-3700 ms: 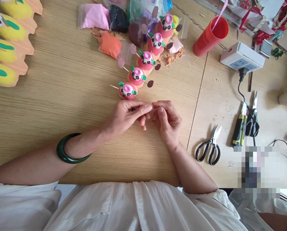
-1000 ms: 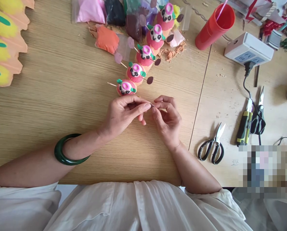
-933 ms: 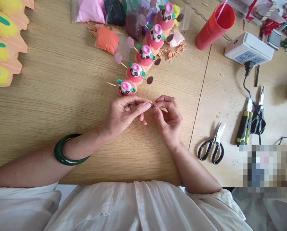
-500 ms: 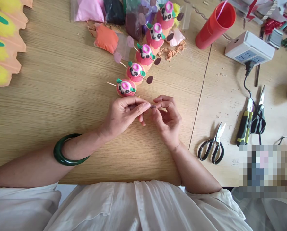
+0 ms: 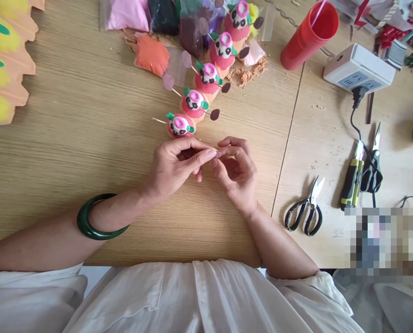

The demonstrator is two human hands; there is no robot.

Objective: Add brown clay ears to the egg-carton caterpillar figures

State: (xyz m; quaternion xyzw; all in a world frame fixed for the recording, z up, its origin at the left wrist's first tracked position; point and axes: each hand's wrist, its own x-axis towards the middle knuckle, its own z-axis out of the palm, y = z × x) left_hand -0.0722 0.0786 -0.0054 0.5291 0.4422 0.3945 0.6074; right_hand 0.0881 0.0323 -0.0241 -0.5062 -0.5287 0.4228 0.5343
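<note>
A small brownish-purple piece of clay shows between my fingertips, mostly covered by them. My left hand is closed, pinching it between thumb and index finger. From the other side, the thumb and index finger of my right hand close on the same piece, the other fingers curled. Just beyond my hands stands a row of clay panda figures on pink rounded bases, with green ears and pink rings on top. The nearest panda figure has bare sticks at its sides; the others carry flat purple and brown ovals on theirs.
Bags of coloured clay lie behind the figures. To the right are a red cup, a white power strip, black-handled scissors, a utility knife and a second pair of scissors. Yellow-painted cardboard sits at left.
Both hands have shifted slightly left, still pinching the clay. My right thumb and index finger have moved a little on the piece. The figures look unchanged.
</note>
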